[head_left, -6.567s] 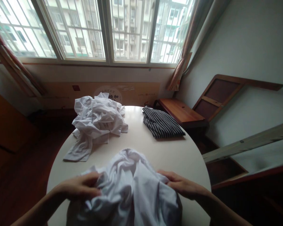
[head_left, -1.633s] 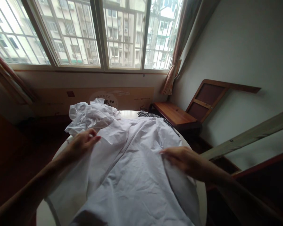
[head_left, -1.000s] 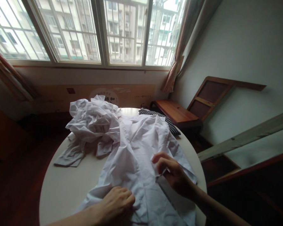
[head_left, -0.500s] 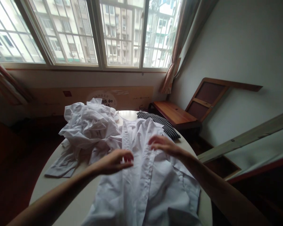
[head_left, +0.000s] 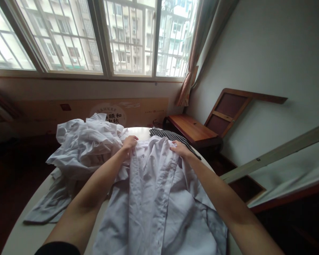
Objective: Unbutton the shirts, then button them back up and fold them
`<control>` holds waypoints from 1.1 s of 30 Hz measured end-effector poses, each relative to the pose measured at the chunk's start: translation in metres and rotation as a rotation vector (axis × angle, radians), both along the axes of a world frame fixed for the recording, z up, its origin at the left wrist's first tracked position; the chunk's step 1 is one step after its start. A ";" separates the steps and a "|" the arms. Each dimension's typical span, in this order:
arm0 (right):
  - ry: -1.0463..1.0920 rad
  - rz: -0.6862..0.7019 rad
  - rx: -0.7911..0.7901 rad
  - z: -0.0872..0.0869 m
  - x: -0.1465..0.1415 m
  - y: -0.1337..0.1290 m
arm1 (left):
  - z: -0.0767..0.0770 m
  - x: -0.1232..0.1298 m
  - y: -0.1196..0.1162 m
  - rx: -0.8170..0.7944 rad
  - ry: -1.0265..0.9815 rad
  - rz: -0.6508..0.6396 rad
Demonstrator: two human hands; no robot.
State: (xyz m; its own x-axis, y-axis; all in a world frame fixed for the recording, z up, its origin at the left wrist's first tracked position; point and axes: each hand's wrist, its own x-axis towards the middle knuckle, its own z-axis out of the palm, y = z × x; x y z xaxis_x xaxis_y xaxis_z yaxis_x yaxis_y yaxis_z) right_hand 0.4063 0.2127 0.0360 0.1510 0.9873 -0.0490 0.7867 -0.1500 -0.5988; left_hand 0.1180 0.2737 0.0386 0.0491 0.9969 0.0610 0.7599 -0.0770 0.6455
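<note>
A white button-up shirt (head_left: pixel 151 198) lies spread on the round table (head_left: pixel 18 226), its front placket running toward me. At its far end, my left hand (head_left: pixel 129 143) is closed on the shirt's left front edge. Across from it my right hand (head_left: pixel 180 148) pinches the other front edge near the top. Parts of the fingertips are hidden by the cloth and the hands. To the left of my left hand sits a crumpled heap of white clothes (head_left: pixel 82 145), with one piece hanging toward the table's left edge.
A black-and-white striped cloth item (head_left: pixel 170 134) lies beyond my right hand at the table's far edge. Past the table stand a wooden bench (head_left: pixel 192 126) and a leaning wooden panel (head_left: pixel 228 106). A printed board (head_left: pixel 146 109) rests below the barred window.
Both hands have moved forward from above the shirt's middle to its far end and closed on its front edges. The view has shifted slightly right.
</note>
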 end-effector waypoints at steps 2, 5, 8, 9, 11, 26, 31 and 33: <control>0.174 -0.027 0.121 -0.002 0.003 0.004 | 0.007 -0.002 0.003 0.035 -0.060 0.000; 0.413 -0.127 0.327 0.001 0.012 0.012 | 0.029 -0.013 0.005 0.176 -0.344 0.010; 0.600 -0.206 0.451 0.012 0.022 0.018 | 0.055 -0.035 0.002 0.312 -0.493 0.129; 0.603 -0.213 0.408 0.016 0.024 0.018 | 0.061 -0.043 0.001 0.310 -0.423 0.172; 0.525 -0.197 0.261 0.025 0.028 0.017 | 0.067 -0.059 -0.002 0.251 -0.191 0.199; 0.775 0.069 -0.043 0.073 0.046 0.004 | 0.091 -0.098 -0.017 -0.024 -0.374 0.074; 0.552 0.111 0.284 0.082 0.037 0.008 | 0.094 -0.107 -0.021 -0.142 -0.563 -0.261; 0.337 0.073 0.326 0.082 0.031 0.012 | 0.093 -0.108 -0.020 -0.118 -0.460 -0.294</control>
